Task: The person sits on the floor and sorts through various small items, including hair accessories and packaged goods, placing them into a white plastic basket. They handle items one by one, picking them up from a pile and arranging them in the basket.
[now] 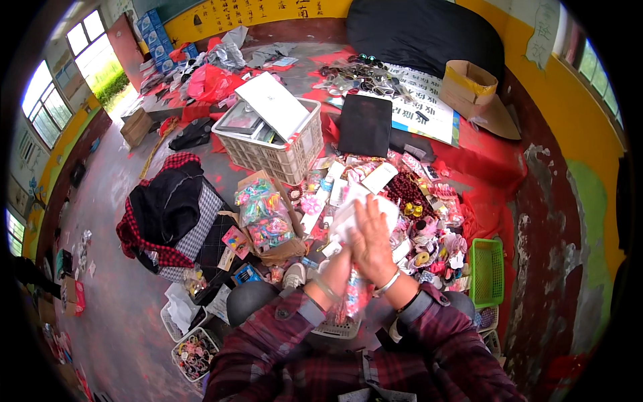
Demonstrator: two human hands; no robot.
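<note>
My left hand [337, 269] and my right hand [374, 242] come together over the pile in front of me. Fingers stretched out and close together, my right hand lies flat against a white, blurred packet or sheet [343, 222]. The fingers of my left hand are hidden behind my right hand and this white thing, so its grip does not show. Below the wrists is a pink and red clear-wrapped bundle [355, 295], above a white basket [338, 328] between my knees. Hair ties and small packaged trinkets [429, 228] spread beyond and right of my hands.
An open cardboard box [271, 221] of colourful bagged items stands left of the pile, with a heaped checked cloth and black garment [167, 204] farther left. Behind is a beige crate [288, 154]. A green basket [487, 273] stands right; baskets of hair ties [194, 355] sit lower left.
</note>
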